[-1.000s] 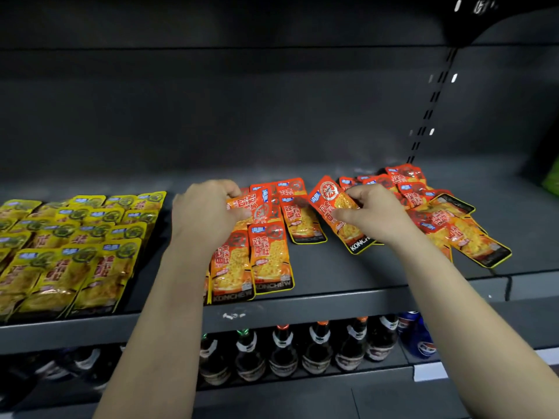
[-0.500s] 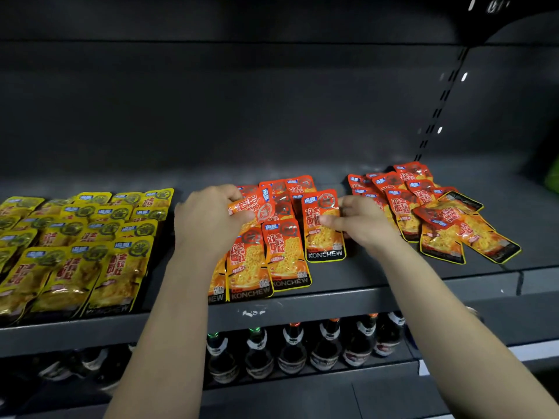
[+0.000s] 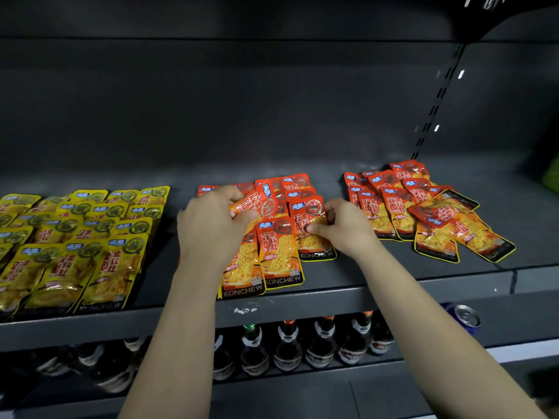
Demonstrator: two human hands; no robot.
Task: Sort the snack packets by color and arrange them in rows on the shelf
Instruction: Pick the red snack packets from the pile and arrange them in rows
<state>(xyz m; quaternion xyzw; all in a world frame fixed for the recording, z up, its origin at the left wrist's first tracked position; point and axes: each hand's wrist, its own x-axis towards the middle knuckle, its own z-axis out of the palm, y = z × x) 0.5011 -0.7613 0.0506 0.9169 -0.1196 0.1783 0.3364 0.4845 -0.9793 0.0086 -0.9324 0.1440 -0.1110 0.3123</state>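
Red snack packets lie in neat overlapping rows (image 3: 279, 252) at the middle of the dark shelf (image 3: 378, 285). My left hand (image 3: 211, 228) grips one red packet (image 3: 260, 204), tilted above those rows. My right hand (image 3: 344, 228) pinches the right side of another red packet (image 3: 308, 216) lying flat at the right end of the rows. A loose heap of red packets (image 3: 423, 207) sits further right. Yellow packets (image 3: 78, 243) fill tidy rows at the left.
Dark bottles (image 3: 287, 346) stand on the shelf below, with a blue can (image 3: 465, 316) at the right. A slotted upright (image 3: 435, 104) runs up the back wall. Something green (image 3: 552, 176) shows at the far right edge.
My right hand carried a red packet from the right heap leftward and laid it flat beside the middle rows. My left hand has kept its tilted packet.
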